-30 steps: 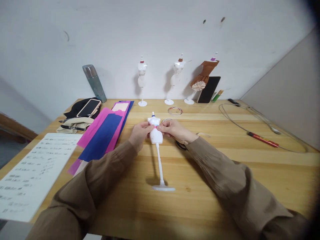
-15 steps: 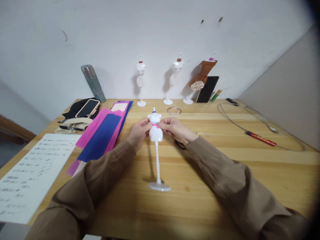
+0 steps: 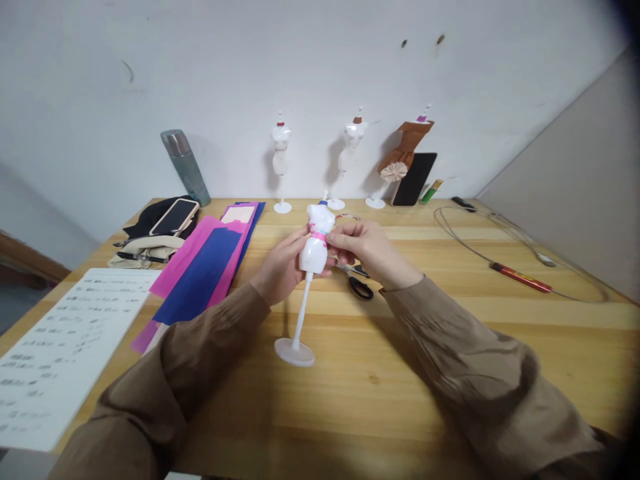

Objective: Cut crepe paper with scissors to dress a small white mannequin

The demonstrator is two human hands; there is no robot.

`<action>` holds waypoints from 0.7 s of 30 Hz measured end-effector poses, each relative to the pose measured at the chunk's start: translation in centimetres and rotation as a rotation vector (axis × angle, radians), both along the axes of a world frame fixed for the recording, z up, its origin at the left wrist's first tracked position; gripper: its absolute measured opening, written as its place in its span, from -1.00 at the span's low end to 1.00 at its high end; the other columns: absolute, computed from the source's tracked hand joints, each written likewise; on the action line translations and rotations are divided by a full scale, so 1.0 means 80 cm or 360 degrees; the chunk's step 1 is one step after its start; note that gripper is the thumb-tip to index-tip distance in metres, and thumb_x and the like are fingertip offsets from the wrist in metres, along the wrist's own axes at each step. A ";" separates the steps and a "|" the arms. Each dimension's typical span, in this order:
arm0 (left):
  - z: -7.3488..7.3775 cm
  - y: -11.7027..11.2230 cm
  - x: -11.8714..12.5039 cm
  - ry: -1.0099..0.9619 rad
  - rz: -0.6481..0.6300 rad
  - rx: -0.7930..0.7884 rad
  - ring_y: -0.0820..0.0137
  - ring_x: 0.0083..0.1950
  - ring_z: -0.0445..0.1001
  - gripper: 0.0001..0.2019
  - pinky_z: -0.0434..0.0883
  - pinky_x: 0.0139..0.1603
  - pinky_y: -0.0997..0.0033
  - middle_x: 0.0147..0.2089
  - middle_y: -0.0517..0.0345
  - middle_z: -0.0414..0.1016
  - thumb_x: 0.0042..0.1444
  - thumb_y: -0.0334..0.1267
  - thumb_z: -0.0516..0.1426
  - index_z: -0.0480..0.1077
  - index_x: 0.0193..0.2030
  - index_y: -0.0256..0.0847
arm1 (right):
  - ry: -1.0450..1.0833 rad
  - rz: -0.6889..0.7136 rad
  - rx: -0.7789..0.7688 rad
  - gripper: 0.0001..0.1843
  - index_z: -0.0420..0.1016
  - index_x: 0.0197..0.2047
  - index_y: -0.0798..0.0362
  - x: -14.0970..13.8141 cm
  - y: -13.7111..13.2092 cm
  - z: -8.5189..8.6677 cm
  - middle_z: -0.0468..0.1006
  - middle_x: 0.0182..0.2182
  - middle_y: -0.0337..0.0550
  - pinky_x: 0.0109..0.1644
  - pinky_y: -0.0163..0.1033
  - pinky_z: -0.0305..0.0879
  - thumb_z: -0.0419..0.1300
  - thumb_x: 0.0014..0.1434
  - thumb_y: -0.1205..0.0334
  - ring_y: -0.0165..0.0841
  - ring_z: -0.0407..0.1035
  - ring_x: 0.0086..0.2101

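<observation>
My left hand (image 3: pixel 281 268) is wrapped round the back of a small white mannequin (image 3: pixel 314 257), its fingers showing behind the hips. The mannequin leans, neck to the right and round base to the left. A blue band circles its neck, and a pink strip (image 3: pixel 319 235) with a bit of light blue goes round its waist. At the right end of that strip, my right hand (image 3: pixel 373 250) pinches with thumb and forefinger. Black-handled scissors (image 3: pixel 361 288) lie on the table under my right hand, their blades partly hidden.
Two bare mannequins (image 3: pixel 281 160) and one in a brown paper dress (image 3: pixel 413 140) stand along the wall, beside a dark phone (image 3: pixel 415 179). Pink and blue sheets (image 3: pixel 200 270), a written page (image 3: pixel 65 340) and a bottle (image 3: pixel 186 167) are left. A red-handled cable tool (image 3: pixel 520 277) lies right.
The mannequin has tilted, its base swinging left and its top moving right and up. My left hand has shifted behind it. My right hand has moved up and right, uncovering the scissors.
</observation>
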State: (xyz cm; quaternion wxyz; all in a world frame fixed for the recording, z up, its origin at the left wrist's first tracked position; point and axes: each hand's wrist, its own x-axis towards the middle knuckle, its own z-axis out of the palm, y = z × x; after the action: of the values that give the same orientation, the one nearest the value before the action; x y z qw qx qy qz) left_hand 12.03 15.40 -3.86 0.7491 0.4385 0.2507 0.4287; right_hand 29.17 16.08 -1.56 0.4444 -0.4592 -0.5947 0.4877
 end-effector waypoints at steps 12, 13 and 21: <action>0.021 -0.025 0.005 0.0064 0.0189 0.0297 0.24 -0.16 0.57 -0.18 0.52 -0.14 0.24 -0.07 0.02 0.54 -0.05 -0.14 0.38 0.22 0.37 -0.10 | 0.0197 -0.0056 0.0150 -0.76 0.37 -0.62 0.06 -0.005 -0.015 0.015 0.26 -0.78 -0.34 -0.63 -0.34 -0.10 0.30 -0.09 0.14 -0.55 0.04 -0.72; 0.022 -0.026 0.005 0.0063 0.0192 0.0317 0.23 -0.15 0.57 -0.16 0.52 -0.14 0.24 -0.07 0.01 0.54 -0.05 -0.14 0.38 0.20 0.38 -0.11 | 0.0227 -0.0053 0.0146 -0.77 0.37 -0.61 0.06 -0.006 -0.015 0.015 0.26 -0.78 -0.34 -0.63 -0.35 -0.10 0.29 -0.10 0.15 -0.56 0.04 -0.72; 0.015 -0.029 0.013 0.0409 0.0609 0.0627 0.21 0.02 0.48 -0.01 0.42 0.00 0.33 0.00 -0.01 0.49 -0.20 -0.31 0.46 0.14 0.40 -0.15 | 0.0003 -0.0257 0.0280 -0.86 0.40 -0.57 0.08 -0.004 -0.023 0.027 0.37 -0.68 -0.27 -0.59 -0.33 0.04 0.25 -0.08 0.23 -0.52 0.18 -0.67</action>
State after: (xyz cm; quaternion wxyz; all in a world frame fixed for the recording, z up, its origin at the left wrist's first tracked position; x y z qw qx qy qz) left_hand 13.07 13.06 -2.68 0.5173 0.5709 0.3335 0.5433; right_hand 28.83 14.22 0.56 0.5215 -0.4644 -0.5957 0.3967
